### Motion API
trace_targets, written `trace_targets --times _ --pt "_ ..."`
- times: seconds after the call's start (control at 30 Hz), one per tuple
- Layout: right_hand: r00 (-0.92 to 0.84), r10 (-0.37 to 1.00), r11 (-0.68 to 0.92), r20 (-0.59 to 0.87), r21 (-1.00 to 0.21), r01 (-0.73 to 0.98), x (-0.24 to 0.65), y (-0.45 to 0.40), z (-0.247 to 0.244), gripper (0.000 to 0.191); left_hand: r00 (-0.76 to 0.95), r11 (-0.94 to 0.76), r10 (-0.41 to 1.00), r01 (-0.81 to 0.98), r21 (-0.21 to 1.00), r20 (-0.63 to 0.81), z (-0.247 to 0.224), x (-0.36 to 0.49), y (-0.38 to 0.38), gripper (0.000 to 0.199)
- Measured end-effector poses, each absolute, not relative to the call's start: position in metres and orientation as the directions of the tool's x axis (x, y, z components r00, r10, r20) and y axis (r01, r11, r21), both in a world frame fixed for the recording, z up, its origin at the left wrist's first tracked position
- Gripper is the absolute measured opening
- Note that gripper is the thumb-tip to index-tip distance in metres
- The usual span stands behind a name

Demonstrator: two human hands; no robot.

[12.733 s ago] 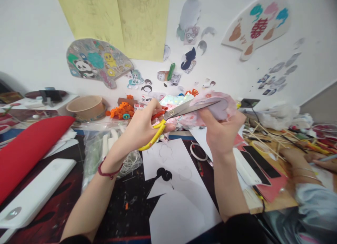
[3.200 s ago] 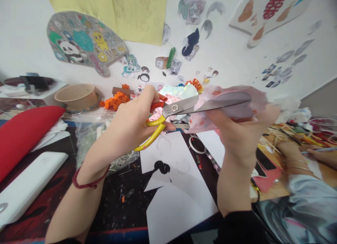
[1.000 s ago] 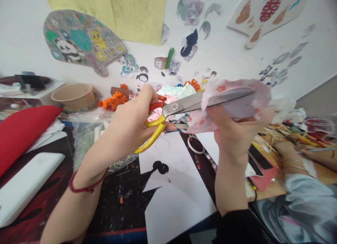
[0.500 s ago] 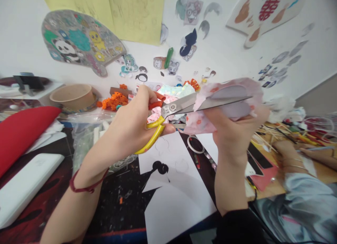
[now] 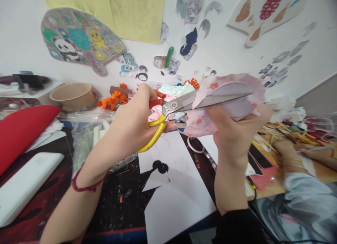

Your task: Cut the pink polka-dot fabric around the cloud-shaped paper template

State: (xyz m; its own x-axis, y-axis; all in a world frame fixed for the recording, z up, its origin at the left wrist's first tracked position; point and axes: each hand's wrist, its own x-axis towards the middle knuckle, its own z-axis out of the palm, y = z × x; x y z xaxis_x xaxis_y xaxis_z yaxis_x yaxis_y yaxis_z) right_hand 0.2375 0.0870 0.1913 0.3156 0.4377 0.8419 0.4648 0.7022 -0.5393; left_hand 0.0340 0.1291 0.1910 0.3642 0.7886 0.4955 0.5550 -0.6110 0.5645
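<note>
My left hand [image 5: 129, 126] is closed around the handles of scissors [image 5: 174, 105], one handle yellow and the other red-orange. The long metal blades point right and lie across a piece of pink floral cloth [image 5: 197, 123]. In my right hand [image 5: 233, 135] that cloth is gripped together with a smooth pale-grey rounded piece [image 5: 237, 108], whose material I cannot make out. Part of the cloth's edge hangs over the blades near the pivot. Some of the right fingers are hidden behind the cloth.
White paper sheets [image 5: 179, 205] lie below my hands on the dark table, beside a magnifier-like ring [image 5: 195, 144]. A clear plastic bag [image 5: 81, 139] and a round tan container [image 5: 72, 96] stand left. Another person's arm [image 5: 292, 160] rests at the right among thin sticks.
The cloth in my right hand has shifted slightly up and right. The scissors have tilted a little, their tip rising slightly. Both hands keep their hold.
</note>
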Motion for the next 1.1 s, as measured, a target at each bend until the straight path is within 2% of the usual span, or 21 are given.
trace_targets --times 0.1,0.27,0.4,0.6,0.93,1.03,1.1 --pt "0.341 0.344 0.746 0.875 -0.475 0.467 0.234 0.088 0.193 0.021 0.367 -0.616 0.785 0.555 0.56 0.499 0.19 0.034 0.129 0.063" --pt "0.337 0.29 0.727 0.896 -0.435 0.531 0.235 0.094 0.19 0.014 0.368 -0.618 0.783 0.549 0.562 0.501 0.189 0.034 0.129 0.061" --pt "0.324 0.273 0.723 0.906 -0.415 0.552 0.239 0.098 0.189 0.017 0.372 -0.628 0.776 0.538 0.563 0.51 0.188 0.034 0.129 0.061" --pt "0.261 0.286 0.718 0.922 -0.386 0.579 0.237 0.087 0.195 0.032 0.389 -0.641 0.765 0.532 0.553 0.514 0.187 0.033 0.129 0.063" --pt "0.267 0.342 0.644 0.901 -0.432 0.631 0.241 0.076 0.194 0.025 0.469 -0.63 0.775 0.521 0.576 0.423 0.189 0.025 0.134 0.053" --pt "0.269 0.355 0.618 0.895 -0.441 0.651 0.241 0.072 0.196 0.013 0.494 -0.627 0.774 0.514 0.585 0.395 0.192 0.026 0.131 0.047" --pt "0.268 0.378 0.591 0.886 -0.454 0.667 0.24 0.069 0.197 0.022 0.52 -0.633 0.766 0.503 0.589 0.378 0.194 0.026 0.129 0.042"
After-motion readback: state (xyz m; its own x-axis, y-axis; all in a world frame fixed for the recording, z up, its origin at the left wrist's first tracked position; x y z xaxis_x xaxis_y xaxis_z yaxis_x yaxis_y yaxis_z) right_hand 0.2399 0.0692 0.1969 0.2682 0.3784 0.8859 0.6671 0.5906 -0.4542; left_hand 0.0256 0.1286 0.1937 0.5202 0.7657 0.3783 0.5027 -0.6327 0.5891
